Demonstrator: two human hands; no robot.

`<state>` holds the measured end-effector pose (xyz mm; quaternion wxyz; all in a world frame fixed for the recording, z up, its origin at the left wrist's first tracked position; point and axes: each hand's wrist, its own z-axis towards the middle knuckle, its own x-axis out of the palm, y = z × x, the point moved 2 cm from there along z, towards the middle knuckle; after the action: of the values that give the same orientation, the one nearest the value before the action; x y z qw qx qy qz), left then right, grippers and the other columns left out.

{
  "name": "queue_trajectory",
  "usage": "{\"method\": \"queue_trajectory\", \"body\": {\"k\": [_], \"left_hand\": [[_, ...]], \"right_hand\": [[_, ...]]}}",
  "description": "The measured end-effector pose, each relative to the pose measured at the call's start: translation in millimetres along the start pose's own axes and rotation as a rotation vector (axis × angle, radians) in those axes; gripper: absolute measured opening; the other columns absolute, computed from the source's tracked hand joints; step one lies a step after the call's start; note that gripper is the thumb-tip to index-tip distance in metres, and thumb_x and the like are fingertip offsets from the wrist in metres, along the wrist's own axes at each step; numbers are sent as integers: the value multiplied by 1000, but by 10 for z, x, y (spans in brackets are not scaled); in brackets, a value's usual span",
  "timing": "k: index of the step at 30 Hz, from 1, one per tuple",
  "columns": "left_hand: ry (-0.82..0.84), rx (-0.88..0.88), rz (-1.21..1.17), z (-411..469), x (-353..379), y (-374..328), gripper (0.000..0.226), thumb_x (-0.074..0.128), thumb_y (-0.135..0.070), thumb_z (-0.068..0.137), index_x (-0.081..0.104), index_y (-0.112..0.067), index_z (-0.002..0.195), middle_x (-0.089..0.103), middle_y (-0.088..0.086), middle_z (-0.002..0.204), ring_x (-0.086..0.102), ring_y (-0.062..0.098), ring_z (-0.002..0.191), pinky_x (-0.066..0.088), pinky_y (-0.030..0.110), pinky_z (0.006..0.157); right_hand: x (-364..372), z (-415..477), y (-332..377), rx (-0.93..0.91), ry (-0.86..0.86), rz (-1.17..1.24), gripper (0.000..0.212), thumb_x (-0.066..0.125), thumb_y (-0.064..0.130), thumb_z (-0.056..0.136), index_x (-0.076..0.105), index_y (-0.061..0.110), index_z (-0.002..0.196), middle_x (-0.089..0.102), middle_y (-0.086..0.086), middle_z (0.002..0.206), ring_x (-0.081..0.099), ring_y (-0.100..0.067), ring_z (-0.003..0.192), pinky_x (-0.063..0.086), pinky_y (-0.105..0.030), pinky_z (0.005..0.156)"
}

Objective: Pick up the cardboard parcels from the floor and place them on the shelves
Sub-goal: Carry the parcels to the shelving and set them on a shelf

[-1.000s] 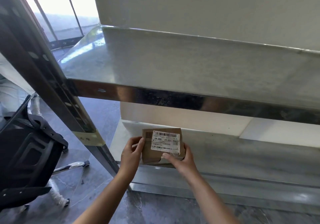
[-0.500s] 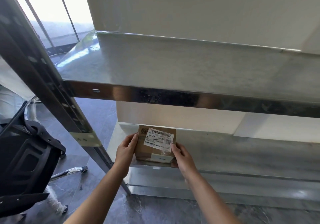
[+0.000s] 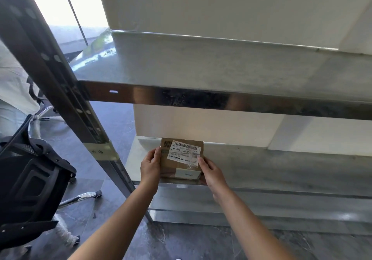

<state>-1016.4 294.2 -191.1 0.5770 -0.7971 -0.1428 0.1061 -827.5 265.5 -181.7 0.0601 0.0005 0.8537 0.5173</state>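
Note:
A small brown cardboard parcel [image 3: 181, 164] with a white barcode label rests on the lower metal shelf [image 3: 271, 171], near its left front corner. My left hand [image 3: 151, 165] grips the parcel's left side. Against its right side presses my right hand [image 3: 211, 174], fingers on the label's corner. Both hands hold the parcel between them. An upper metal shelf [image 3: 201, 68] runs above, bare.
A dark slotted upright post [image 3: 60, 90] of the rack slants down the left. A black office chair [image 3: 30, 179] stands at the lower left on the dark marble floor [image 3: 181, 243]. A white wall backs the shelves. A bright window sits at the top left.
The parcel went from tilted above the shelf's front edge to lying flat on the lower shelf, pushed a little further in. Both hands stayed on its sides.

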Motion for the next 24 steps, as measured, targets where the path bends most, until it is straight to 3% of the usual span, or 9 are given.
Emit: {"method": "queue_trajectory", "body": {"k": [3,7,11,14,17,20,24], "left_hand": [[-7,3,46,-18,8,-16,25,48,-33,101,66,-18,109,69,5,105,61,20,98,49,32,85],[-43,67,163,-5,-22,-98,27,50,-27,101,67,-13,118,69,9,112,63,24,103,50,34,84],[-150,162,270,-101,18,-218,34,45,-27,102,61,-15,129,66,7,124,60,24,112,51,41,99],[-162,277,270,-391,199,-326,29,43,-22,101,61,-22,124,63,4,123,59,22,111,51,40,99],[-77,398,293,-824,525,-288,32,41,-8,99,61,-20,121,60,6,128,58,24,115,50,39,99],[106,467,333,-1402,958,-133,31,44,-6,101,62,-15,124,56,3,130,52,21,119,42,31,99],[411,361,437,-2220,1710,222,29,48,-14,100,65,-21,122,63,-6,121,56,11,114,37,23,94]], "right_hand": [[-13,-22,44,-36,-2,-44,30,48,44,98,60,32,123,67,13,105,62,-1,95,52,-23,83],[-46,-21,108,-85,-2,-178,39,45,47,98,62,26,126,70,6,116,64,-13,109,51,-30,94],[-126,-126,156,-124,-47,-222,43,38,40,103,61,14,129,64,3,121,57,-12,113,39,-20,90],[-344,-271,73,-148,-144,-223,42,40,35,103,59,10,130,60,-8,134,55,-21,124,34,-19,91],[-738,-461,-113,-154,-222,-159,41,41,32,103,56,11,134,55,-11,138,52,-22,128,34,-20,97],[-1301,-744,-363,-126,-333,-81,38,42,24,103,57,6,133,57,-11,139,52,-24,129,35,-23,101],[-2189,-1291,-823,-112,-419,59,35,44,20,103,57,6,132,58,-5,136,51,-17,129,33,-19,102]]}}
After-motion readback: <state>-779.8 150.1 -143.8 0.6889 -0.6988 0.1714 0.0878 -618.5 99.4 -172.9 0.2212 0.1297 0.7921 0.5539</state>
